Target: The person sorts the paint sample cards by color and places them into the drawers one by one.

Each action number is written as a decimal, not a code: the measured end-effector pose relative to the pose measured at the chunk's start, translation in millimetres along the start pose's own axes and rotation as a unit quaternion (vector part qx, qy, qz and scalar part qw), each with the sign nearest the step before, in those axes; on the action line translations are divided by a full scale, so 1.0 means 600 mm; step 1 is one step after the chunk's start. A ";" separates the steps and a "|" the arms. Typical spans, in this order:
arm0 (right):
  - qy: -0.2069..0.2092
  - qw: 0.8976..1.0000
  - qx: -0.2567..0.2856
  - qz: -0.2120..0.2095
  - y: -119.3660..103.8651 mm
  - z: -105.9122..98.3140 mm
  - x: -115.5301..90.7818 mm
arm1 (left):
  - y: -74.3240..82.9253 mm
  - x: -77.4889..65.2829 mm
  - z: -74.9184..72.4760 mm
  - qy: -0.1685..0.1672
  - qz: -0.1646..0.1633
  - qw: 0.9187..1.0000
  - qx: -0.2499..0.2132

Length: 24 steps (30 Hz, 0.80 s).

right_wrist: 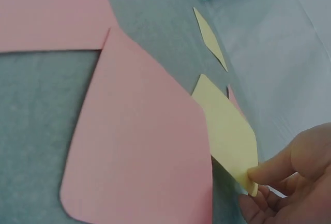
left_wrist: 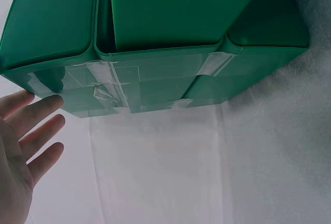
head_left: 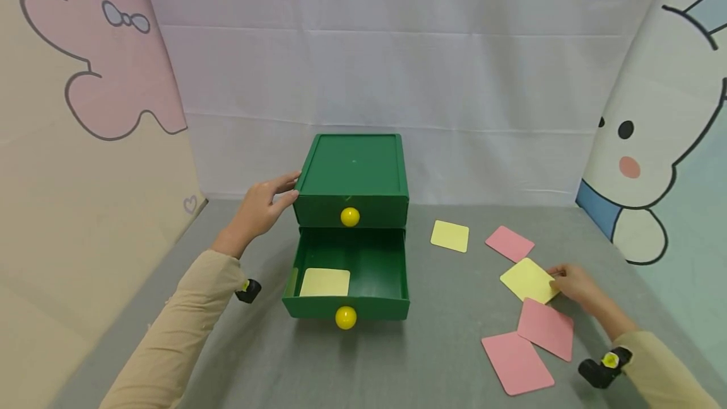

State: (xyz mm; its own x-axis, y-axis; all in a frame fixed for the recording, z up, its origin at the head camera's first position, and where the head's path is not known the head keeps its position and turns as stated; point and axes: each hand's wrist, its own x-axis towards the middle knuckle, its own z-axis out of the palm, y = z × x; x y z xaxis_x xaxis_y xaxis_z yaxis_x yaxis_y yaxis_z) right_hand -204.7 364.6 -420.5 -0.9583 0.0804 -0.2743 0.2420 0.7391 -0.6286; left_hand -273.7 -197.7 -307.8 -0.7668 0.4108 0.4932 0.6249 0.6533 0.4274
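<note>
A small green drawer cabinet (head_left: pixel 352 166) with yellow round knobs stands on the grey table. Its lower drawer (head_left: pixel 380 270) is pulled out, with a yellow card (head_left: pixel 325 283) lying inside at the left. My left hand (head_left: pixel 262 206) touches the cabinet's upper left side, its fingers spread and fairly straight; the left wrist view shows the fingertips (left_wrist: pixel 54 101) right at the green side wall. Over to the right, my right hand (head_left: pixel 576 284) pinches the corner of another yellow card (head_left: pixel 528 279) between thumb and fingers. That corner is lifted a little in the right wrist view.
Pink cards lie around the held one: one (head_left: pixel 510 243) behind it and two overlapping ones, (head_left: pixel 546 328) nearer me. A separate yellow card (head_left: pixel 450 236) lies right of the cabinet. A white curtain (head_left: pixel 386 81) hangs behind the table, and printed panels flank both sides.
</note>
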 end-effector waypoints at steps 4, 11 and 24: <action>-0.012 0.999 0.033 0.007 -0.006 -0.010 0.002 | 0.000 0.000 0.000 -0.001 0.000 1.000 -0.001; -0.014 0.999 0.050 0.001 -0.025 -0.028 0.001 | 0.002 -0.001 -0.001 -0.004 -0.003 1.000 -0.001; 0.028 0.995 0.031 -0.091 -0.076 -0.060 0.025 | 0.003 0.000 -0.001 -0.004 -0.004 1.000 -0.001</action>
State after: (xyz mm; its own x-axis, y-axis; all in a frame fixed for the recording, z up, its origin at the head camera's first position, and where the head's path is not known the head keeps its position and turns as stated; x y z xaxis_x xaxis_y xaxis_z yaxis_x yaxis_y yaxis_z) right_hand -235.6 356.1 -369.4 -0.9937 -0.0114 -0.1119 0.0717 0.7030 -0.7075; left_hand -272.4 -196.6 -306.5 -0.7726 0.4102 0.4845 0.6191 0.6557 0.4322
